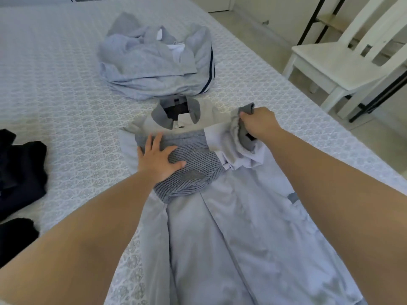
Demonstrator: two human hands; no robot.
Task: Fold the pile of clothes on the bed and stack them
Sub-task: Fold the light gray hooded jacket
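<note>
Shirt (231, 227) lies spread on the bed (55, 73), collar away from the person, directly under both hands. The left hand (157, 158) rests flat on it, fingers (149, 140) straight and spread over a striped panel (193, 166) just below the collar (193, 111). I judge it presses there to keep the cloth from sliding while the other side is moved. The right hand (257, 123) has its fingers curled around the grey sleeve end (244, 111), holding it bunched, just beside the collar. It seems ready to bring the sleeve across toward the left fingers, so the fold would be at the sleeve step.

Beyond the fingers, past the collar, an unfolded grey pile (154, 62) waits on the bed, near but apart from the shirt. Well to the left of the left fingers lie dark clothes (19, 168); whether they are folded I cannot tell. To the right of the right fingers, off the bed, stands a white chair (343, 60). Much of the task seems left to do.
</note>
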